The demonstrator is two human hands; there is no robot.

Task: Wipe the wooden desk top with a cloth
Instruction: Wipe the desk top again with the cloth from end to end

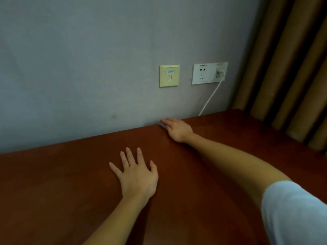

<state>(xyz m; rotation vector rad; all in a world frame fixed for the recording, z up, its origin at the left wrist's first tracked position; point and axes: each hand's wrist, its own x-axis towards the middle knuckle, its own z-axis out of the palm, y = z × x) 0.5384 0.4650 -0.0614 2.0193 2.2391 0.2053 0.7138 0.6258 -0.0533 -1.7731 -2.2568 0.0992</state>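
By the wall (88, 68), flat fingers (168, 121) of right hand (177, 129) nearly hide cloth (162, 124); left hand (137, 175) splayed.

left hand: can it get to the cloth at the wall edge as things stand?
Probably yes. The desk top between the left hand and the cloth is bare, so the path looks free. But the right hand lies over most of it, leaving only an edge showing.
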